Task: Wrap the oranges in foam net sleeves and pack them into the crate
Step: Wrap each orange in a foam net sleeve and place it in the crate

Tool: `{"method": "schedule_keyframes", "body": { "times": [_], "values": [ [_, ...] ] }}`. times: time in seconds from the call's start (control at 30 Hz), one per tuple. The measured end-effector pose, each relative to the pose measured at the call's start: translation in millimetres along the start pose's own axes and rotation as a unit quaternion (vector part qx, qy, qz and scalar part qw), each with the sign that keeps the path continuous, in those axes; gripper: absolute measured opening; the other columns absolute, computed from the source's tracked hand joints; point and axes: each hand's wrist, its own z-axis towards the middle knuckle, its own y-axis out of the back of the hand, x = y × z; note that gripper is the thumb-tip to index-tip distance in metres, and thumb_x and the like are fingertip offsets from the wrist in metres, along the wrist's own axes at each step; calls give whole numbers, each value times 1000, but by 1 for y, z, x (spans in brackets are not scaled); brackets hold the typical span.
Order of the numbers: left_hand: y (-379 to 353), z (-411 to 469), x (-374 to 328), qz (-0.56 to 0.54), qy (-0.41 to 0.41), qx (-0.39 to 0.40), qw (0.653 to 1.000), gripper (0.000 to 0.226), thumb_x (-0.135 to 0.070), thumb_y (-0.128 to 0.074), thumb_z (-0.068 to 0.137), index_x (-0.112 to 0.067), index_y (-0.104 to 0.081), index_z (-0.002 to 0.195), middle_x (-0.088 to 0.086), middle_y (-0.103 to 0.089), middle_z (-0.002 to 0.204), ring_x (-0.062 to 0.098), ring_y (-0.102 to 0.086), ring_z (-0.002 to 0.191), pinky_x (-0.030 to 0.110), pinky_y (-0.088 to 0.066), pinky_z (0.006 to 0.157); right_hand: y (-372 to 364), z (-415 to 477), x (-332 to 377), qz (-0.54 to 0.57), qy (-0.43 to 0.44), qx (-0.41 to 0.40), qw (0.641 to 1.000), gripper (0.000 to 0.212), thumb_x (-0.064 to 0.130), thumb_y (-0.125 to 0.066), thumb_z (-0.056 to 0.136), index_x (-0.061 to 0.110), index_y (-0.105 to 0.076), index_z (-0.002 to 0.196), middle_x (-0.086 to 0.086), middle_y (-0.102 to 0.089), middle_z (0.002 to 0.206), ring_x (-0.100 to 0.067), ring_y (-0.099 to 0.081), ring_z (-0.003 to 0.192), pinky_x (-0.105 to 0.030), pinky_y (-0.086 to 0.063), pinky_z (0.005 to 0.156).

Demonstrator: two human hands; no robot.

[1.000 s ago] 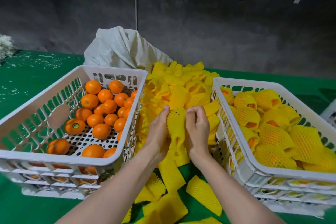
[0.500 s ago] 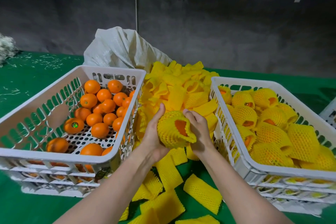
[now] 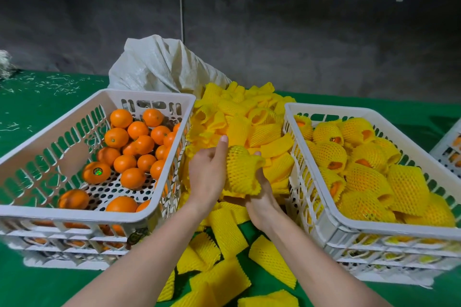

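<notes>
- The right hand (image 3: 262,200) cups the sleeved orange (image 3: 240,172) from below, fingers curled round it, probably seating the net.
- The left hand (image 3: 208,174) steadies its side; whether those fingers grip cannot be told.
- The orange hangs mid-desk over loose sleeves (image 3: 239,117), between the left crate (image 3: 74,217) and the right crate (image 3: 399,232).
- Green desk (image 3: 37,107); grey wall (image 3: 299,32) behind.
</notes>
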Motion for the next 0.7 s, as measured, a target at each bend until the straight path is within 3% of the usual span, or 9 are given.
{"method": "schedule_keyframes", "body": {
  "times": [0.1, 0.2, 0.27, 0.33, 0.43, 0.5, 0.7],
  "values": [
    [-2, 4, 1, 102, -122, -34, 987, 57, -40, -59, 90, -15, -32, 46, 4, -34, 53, 16, -34, 57, 35, -26, 58, -6, 4, -3, 31, 1, -60, 998, 48, 53, -32, 95, 19, -66, 100, -11, -71, 96, -30, -66, 91, -51, -51, 87],
    [-5, 6, 3, 99, -106, -50, 988, 53, -40, -65, 86, -11, -36, 51, 6, -33, 54, 18, -31, 54, 37, -25, 57, -8, 8, -3, 36, 5, -93, 995, 48, 55, -38, 93, 18, -67, 99, -12, -71, 96, -30, -66, 90, -46, -53, 83],
    [-6, 8, 9, 91, -62, -44, 993, 51, -43, -64, 85, -10, -38, 57, 11, -32, 56, 22, -31, 54, 40, -25, 56, -6, 11, -4, 37, 10, -108, 993, 43, 57, -41, 92, 22, -66, 97, -9, -71, 97, -29, -65, 92, -44, -54, 82],
    [-7, 8, 11, 10, 22, -12, 1000, 44, -47, -59, 87, -11, -46, 66, 11, -40, 62, 22, -37, 60, 37, -30, 59, -4, 13, -3, 45, 12, -113, 992, 37, 55, -43, 92, 26, -64, 96, -5, -70, 95, -27, -64, 91, -41, -54, 79],
    [-6, 13, 10, -158, 214, 56, 962, 42, -50, -51, 91, -9, -58, 98, 19, -59, 87, 28, -59, 83, 39, -47, 81, 2, 14, 1, 93, -2, -96, 991, 31, 49, -43, 93, 26, -63, 91, -1, -67, 87, -23, -61, 83, -37, -52, 70],
    [-6, 16, 15, -168, 248, 88, 950, 48, -49, -50, 93, -4, -59, 107, 24, -66, 102, 33, -65, 96, 44, -51, 92, 6, 14, 4, 120, -11, -74, 990, 26, 45, -44, 93, 27, -62, 97, -2, -66, 90, -23, -60, 84, -36, -49, 71],
    [-7, 22, 16, -128, 191, 116, 966, 46, -49, -56, 87, -9, -59, 65, 1, -65, 55, 12, -63, 51, 20, -50, 51, 5, 10, 10, 156, -22, -30, 987, 29, 38, -46, 93, 15, -62, 104, -13, -64, 95, -27, -58, 90, -38, -45, 81]
  ]
}}
